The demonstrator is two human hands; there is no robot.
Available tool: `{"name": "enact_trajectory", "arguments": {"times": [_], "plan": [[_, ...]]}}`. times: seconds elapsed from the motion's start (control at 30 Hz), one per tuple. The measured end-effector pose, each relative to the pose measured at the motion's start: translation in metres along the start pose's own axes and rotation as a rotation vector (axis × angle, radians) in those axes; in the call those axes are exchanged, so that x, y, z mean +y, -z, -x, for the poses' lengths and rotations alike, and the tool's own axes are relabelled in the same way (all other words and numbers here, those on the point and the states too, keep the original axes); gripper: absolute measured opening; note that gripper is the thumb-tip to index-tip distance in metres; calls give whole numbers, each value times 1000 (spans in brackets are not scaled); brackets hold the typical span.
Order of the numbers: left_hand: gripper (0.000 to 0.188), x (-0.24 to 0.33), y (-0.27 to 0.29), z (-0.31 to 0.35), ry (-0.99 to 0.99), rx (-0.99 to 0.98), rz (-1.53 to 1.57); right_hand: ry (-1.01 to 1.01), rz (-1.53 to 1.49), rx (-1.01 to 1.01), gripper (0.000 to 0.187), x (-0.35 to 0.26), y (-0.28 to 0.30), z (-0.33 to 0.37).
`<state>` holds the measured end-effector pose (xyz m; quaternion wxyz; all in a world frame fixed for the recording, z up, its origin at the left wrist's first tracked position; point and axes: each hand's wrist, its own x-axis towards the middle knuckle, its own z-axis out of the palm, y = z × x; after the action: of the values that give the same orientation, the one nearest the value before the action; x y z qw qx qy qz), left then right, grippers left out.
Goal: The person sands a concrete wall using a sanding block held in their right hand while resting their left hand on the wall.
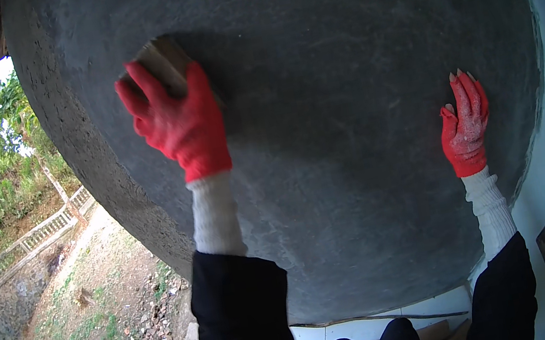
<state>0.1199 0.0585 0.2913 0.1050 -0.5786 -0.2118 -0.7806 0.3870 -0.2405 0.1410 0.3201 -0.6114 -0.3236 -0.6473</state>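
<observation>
In the head view, the left hand (184, 123) is clamped on the block (167, 64), at the upper left of the wall (336, 159); the right hand (468, 126) is apart, holding nothing, near the wall's right edge; the block looks stiff, probably light; its sides seem best to grip.

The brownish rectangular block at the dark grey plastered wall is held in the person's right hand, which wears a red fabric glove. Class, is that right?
No: it is the wrong hand. The head view shows the brownish rectangular block in the person's left hand, not the right hand. The red fabric glove and the dark grey plastered wall are as stated.
</observation>
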Motion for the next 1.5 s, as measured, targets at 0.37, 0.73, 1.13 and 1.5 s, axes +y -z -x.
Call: {"name": "enact_trajectory", "arguments": {"times": [0.37,0.73,1.13,1.5], "plan": [[73,-12,81,189,-332,-424,-95,30,1,24,52,0,1,0],[89,-41,48,80,-160,-72,-100,1,3,47,52,-1,0,1],[79,35,-3,10,-212,-68,-34,-15,-9,10,50,-1,2,2],[65,88,54,198,-817,-488,315,-12,5,55,51,-1,0,4]]}}
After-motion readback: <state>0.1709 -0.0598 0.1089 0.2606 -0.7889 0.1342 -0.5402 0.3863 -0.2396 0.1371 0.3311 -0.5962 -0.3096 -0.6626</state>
